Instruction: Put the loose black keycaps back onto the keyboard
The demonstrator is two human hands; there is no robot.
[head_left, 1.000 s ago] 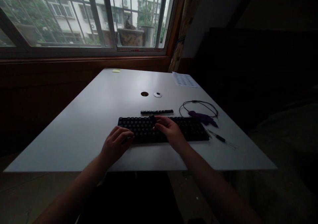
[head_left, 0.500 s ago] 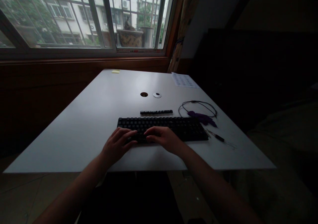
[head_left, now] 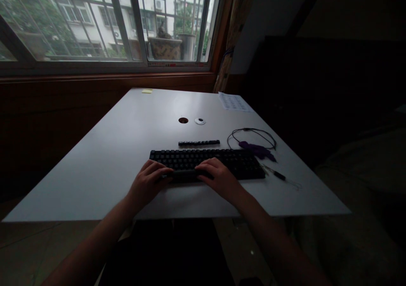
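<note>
A black keyboard (head_left: 242, 165) lies on the white desk in front of me. Along its near edge, a dark strip that looks like a bottom row of keycaps (head_left: 184, 174) runs between my hands. My left hand (head_left: 149, 177) pinches its left end, thumb and fingers closed. At the other end, my right hand (head_left: 218, 177) is closed in the same way, fingers bent over the keys and thumb below. Whether the strip is lifted off the keyboard cannot be made out. Behind the keyboard lies a separate row of black keycaps (head_left: 199, 143).
Right of the keyboard lie a purple cloth (head_left: 258, 150), a looped black cable (head_left: 268, 136) and a black-handled wire tool (head_left: 279, 175). Farther back on the desk (head_left: 95, 163) are a cable hole (head_left: 183, 120), its white cover (head_left: 200, 121), a printed sheet (head_left: 234, 102) and a yellow note (head_left: 146, 91).
My right hand has shifted right, away from my left hand. The dark strip between them now shows. My left hand has moved slightly left.
</note>
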